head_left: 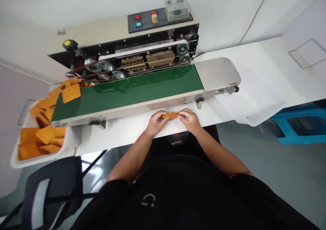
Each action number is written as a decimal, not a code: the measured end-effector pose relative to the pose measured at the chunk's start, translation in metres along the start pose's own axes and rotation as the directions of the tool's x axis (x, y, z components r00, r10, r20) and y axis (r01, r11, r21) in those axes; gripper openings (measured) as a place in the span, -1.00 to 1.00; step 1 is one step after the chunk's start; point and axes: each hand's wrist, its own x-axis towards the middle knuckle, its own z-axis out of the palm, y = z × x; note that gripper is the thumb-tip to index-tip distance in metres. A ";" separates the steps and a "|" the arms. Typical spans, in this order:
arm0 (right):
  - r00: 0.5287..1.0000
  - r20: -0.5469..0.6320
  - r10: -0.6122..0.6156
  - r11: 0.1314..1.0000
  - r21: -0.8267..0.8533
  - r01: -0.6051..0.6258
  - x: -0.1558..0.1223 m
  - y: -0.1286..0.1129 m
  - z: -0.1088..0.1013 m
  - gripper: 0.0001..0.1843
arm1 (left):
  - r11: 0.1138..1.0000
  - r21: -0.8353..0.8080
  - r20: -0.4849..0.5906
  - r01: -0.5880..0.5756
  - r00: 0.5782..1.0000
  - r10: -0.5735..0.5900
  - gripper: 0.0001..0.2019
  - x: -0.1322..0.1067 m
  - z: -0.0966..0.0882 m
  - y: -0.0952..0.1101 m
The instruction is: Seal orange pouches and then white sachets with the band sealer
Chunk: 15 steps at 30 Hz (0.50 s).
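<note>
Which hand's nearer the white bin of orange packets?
Left. Both are right of the white bin: the left hand grips the bin-side end of an orange packet, the right hand its opposite end, farther away.

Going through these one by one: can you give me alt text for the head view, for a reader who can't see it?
A person's left hand and right hand hold an orange packet between them above a white table. Beyond stands a machine with a green belt; at its left end, a white bin holds more packets.
</note>
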 end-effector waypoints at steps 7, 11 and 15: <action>1.000 0.015 0.026 1.000 0.014 -0.026 -0.004 0.002 -0.002 -0.78 | 0.995 0.040 -0.060 0.093 0.994 -0.091 -0.70 -0.003 0.006 -0.006; 0.999 0.019 0.051 0.998 0.044 -0.052 -0.010 0.008 0.002 -0.64 | 0.989 0.022 -0.077 0.147 0.986 -0.145 -0.69 -0.005 0.007 -0.007; 1.000 -0.009 0.011 0.998 0.066 -0.011 -0.013 0.007 0.002 -0.72 | 0.981 -0.007 -0.062 0.192 0.979 -0.192 -0.66 -0.005 0.008 -0.007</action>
